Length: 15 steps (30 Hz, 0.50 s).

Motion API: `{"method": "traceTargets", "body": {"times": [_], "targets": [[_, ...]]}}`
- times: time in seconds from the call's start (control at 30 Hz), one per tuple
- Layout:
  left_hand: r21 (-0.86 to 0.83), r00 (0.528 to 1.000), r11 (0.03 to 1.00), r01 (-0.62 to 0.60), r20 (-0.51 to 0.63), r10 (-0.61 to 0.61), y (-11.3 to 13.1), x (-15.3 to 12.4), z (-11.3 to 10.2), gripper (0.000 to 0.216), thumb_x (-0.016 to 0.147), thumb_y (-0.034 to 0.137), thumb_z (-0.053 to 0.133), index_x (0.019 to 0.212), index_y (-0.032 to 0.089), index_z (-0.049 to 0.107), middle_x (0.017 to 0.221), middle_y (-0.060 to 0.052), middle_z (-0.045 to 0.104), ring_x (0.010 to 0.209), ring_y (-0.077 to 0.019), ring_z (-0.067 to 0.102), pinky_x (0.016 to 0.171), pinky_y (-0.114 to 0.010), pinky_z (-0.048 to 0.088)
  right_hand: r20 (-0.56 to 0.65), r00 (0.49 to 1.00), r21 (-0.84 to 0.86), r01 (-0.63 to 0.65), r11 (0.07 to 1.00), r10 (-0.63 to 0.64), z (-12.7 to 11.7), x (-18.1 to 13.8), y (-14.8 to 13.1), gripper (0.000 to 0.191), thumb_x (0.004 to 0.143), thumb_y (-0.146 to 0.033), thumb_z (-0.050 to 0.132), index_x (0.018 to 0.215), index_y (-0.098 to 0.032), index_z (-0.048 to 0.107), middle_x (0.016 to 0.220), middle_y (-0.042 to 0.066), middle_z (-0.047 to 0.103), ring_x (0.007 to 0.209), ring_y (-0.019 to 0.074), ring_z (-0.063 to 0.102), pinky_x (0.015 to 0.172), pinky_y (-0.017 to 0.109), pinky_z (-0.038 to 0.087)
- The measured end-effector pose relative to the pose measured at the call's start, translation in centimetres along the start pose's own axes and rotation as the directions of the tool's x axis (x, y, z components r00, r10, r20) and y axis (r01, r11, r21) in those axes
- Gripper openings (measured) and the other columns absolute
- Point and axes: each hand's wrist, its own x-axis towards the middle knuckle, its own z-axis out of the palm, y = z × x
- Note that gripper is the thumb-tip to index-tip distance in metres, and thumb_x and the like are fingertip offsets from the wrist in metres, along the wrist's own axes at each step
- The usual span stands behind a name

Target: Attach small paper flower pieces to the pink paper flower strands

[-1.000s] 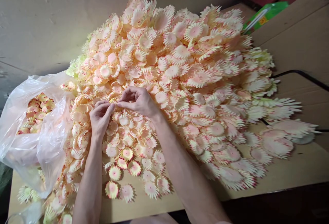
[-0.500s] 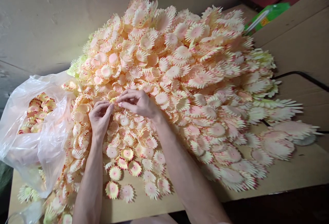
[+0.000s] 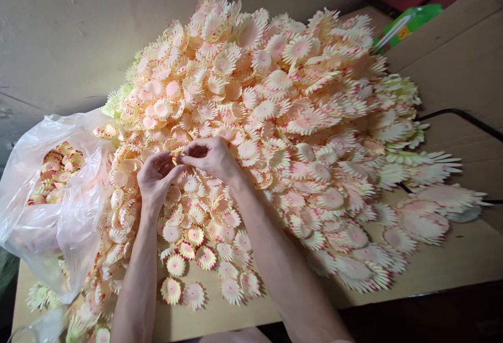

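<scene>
Between my two hands is a small yellow-and-red artificial flower petal piece [image 3: 176,156], partly hidden by the fingers. My left hand [image 3: 156,176] is closed in a pinch at its left side. From the right, my right hand [image 3: 210,158] pinches the same piece between thumb and fingers. Behind and below both hands spreads a large heap of artificial flower petal pieces [image 3: 279,81], pale cream and pink with red-tipped, notched edges. Several loose petal pieces [image 3: 172,290] lie on the table between my forearms.
At the left stands a translucent plastic bag [image 3: 78,227] with small red-edged petal pieces [image 3: 63,167] inside. The tabletop [image 3: 463,264] shows along the front. A cardboard panel [image 3: 444,75], a green packet [image 3: 408,28] and a black cable [image 3: 467,116] are at the right; a wall [image 3: 98,28] rises behind.
My left thumb has shifted right and the left hand has opened its curl around the petal piece. The right hand's fingers have bent inward, and the piece shows more clearly.
</scene>
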Motion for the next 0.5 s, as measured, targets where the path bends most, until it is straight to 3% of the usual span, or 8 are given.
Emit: {"method": "traceTargets", "body": {"times": [0.3, 0.5], "targets": [[0.187, 0.986, 0.980, -0.067, -0.139, 0.094, 0.2, -0.1, 0.4, 0.025, 0.071, 0.030, 0.082, 0.083, 0.018, 0.065, 0.078, -0.001, 0.069, 0.073, -0.0107, 0.068, 0.072, -0.024, 0.057, 0.063, 0.996, 0.029, -0.060, 0.998, 0.058, -0.1, -0.4, -0.9, 0.015, 0.072, -0.027, 0.075, 0.066, -0.017, 0.065, 0.061, 0.002, 0.069, 0.057, 0.0178, 0.069, 0.053, 0.027, 0.052], [0.199, 0.983, 0.974, -0.107, -0.124, 0.134, 0.5, -0.1, 0.2, 0.019, 0.074, 0.027, 0.078, 0.078, 0.018, 0.062, 0.084, -0.003, 0.072, 0.077, -0.0123, 0.069, 0.072, -0.025, 0.056, 0.183, 0.978, 0.045, -0.111, 0.993, 0.101, -0.7, -0.6, -1.5, 0.016, 0.076, -0.024, 0.070, 0.065, -0.017, 0.062, 0.059, 0.001, 0.068, 0.057, 0.0183, 0.071, 0.048, 0.024, 0.048]]}}
